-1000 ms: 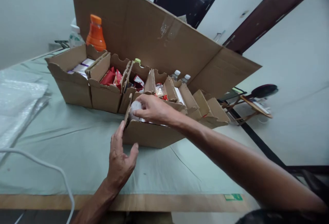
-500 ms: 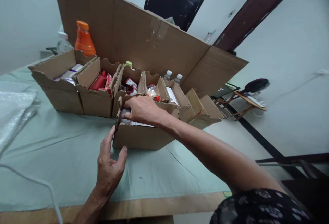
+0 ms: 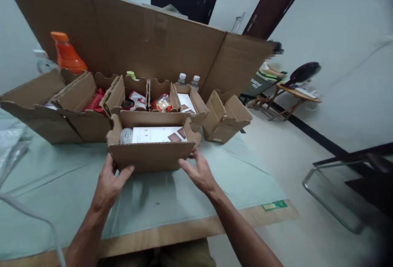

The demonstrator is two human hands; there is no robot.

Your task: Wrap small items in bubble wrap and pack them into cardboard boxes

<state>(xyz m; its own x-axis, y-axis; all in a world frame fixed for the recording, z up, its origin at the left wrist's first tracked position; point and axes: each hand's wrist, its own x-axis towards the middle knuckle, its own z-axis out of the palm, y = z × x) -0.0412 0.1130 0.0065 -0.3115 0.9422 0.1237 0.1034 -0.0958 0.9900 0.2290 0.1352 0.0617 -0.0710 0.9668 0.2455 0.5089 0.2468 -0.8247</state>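
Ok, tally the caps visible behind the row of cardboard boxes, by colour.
White caps: 3
Orange cap: 1
Yellow-green cap: 1
Total: 5

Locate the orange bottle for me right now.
In the head view, the orange bottle is at upper left, behind the leftmost cardboard bin, in front of the tall cardboard panel and right of a white-capped bottle.
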